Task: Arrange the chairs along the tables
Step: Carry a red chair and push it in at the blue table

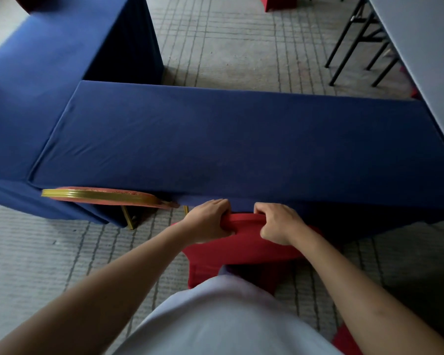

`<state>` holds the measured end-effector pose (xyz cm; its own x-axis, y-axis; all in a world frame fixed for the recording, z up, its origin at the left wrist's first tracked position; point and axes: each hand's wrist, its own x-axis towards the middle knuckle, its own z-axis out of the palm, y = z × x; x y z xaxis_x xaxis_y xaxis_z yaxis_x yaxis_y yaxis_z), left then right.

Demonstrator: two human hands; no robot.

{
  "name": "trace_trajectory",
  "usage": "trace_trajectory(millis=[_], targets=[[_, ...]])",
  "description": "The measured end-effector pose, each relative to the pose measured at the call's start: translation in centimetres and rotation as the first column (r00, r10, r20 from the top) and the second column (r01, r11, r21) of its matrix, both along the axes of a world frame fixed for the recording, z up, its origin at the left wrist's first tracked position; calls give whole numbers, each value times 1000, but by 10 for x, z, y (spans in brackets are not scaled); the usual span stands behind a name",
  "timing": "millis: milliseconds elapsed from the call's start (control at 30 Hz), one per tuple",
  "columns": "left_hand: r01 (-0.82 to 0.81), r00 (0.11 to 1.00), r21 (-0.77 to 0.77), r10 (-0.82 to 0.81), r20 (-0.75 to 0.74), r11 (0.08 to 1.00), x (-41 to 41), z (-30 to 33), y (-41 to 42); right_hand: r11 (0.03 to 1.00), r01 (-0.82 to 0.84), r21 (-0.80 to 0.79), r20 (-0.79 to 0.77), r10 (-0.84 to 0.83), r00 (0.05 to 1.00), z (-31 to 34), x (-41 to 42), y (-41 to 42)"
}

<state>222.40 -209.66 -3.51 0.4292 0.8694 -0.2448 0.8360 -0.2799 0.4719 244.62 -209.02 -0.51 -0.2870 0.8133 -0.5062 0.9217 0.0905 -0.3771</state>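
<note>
A chair in a red cover (241,248) stands right in front of me, its seat tucked under the near edge of a long table with a blue cloth (215,139). My left hand (208,220) and my right hand (280,222) both grip the top of the red chair's back, side by side. To the left, a second chair with a gold frame and a red back (100,196) stands pushed in at the same table edge; only its top edge and one gold leg show.
Another blue-clothed table (36,80) joins at the left and runs away from me. A bare grey folding table (426,52) with black legs stands at the right. A red-covered object (274,1) shows at the top. Grey patterned carpet (241,47) covers the floor.
</note>
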Motion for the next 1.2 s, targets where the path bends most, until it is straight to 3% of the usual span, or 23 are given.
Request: trace_trajectory(millis=[367, 600, 900, 1200], targets=[[81, 997, 96, -79, -24, 992, -14, -2, -42, 1000, -12, 1, 33, 12, 999, -1, -14, -44], [81, 996, 181, -84, 10, 980, -33, -20, -58, 992, -109, 64, 43, 107, 993, -3, -33, -58], [32, 998, 216, -44, 52, 976, -59, -31, -25, 977, -180, 115, 45, 175, 983, -17, -57, -25], [-36, 999, 188, 29, 44, 981, -66, -43, 44, 983, -131, 126, 14, 131, 991, -34, -65, 47]])
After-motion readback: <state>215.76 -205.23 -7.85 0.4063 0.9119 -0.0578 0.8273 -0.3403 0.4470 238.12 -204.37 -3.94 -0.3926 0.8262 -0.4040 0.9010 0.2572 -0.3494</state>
